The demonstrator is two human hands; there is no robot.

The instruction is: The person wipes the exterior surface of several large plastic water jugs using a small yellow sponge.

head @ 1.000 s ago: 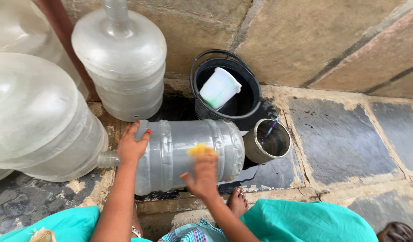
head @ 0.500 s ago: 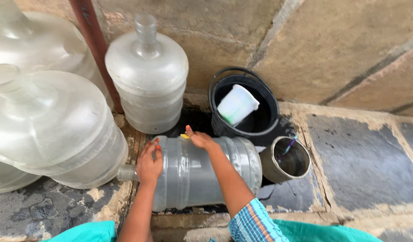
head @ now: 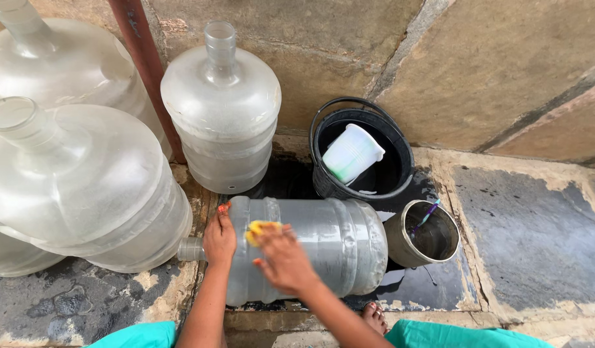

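The clear plastic water jug (head: 323, 248) lay on its side on the wet stone floor (head: 536, 238), its narrow uncapped neck pointing left and its flat base to the right, just beside a steel pot. Its ribbed, translucent wall looked wet and empty inside. A small yellow sponge (head: 258, 230) rested against the jug's upper shoulder near the neck end, partly covered by the fingers (head: 271, 248) pressing it to the plastic.
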